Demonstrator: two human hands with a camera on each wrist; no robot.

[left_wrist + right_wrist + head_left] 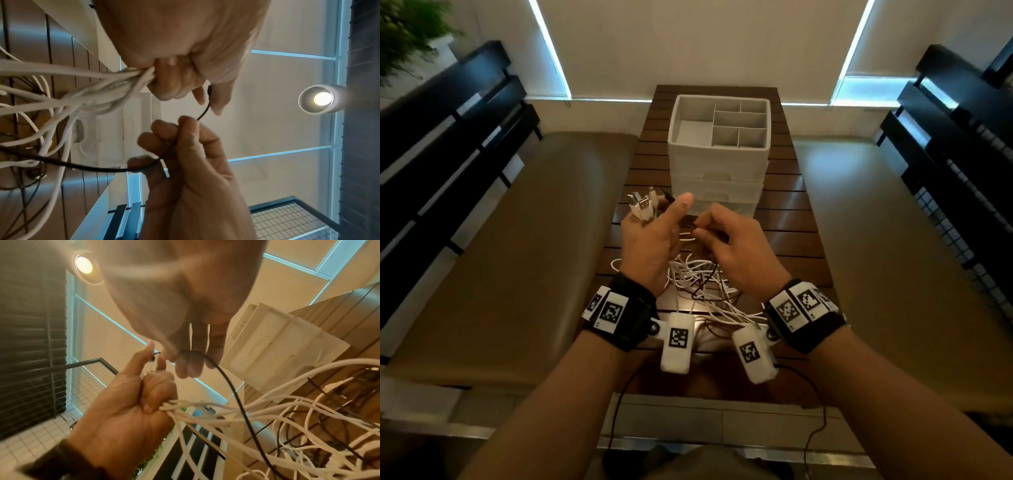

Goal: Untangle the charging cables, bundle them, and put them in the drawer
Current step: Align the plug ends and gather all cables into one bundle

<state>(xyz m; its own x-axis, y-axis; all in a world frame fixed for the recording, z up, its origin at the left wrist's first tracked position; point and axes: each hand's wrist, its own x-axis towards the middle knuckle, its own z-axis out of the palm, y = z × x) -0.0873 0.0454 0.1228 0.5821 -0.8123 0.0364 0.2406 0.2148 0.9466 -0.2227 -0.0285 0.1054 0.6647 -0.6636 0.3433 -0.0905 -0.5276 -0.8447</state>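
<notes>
Your left hand [650,240] is gripping a bunch of white cables [698,274] in its curled fingers, with their USB plugs [642,205] sticking up out of the top of the fist. Your right hand [736,246] is pinching a thin black cable [82,167] between thumb and curled fingers, right beside the left hand; in the left wrist view the cable's free end [209,89] is reaching up to your left thumb and forefinger. The rest of the white cables are hanging down from your fist and lying in a loose tangle on the slatted wooden counter [791,219], under and between your wrists, with the black cable threading through them. Just beyond your hands a white drawer unit [719,178] is standing on the counter, its drawers shut and its top tray [678,113] divided into compartments. Benches [517,240] are flanking the counter on both sides.
</notes>
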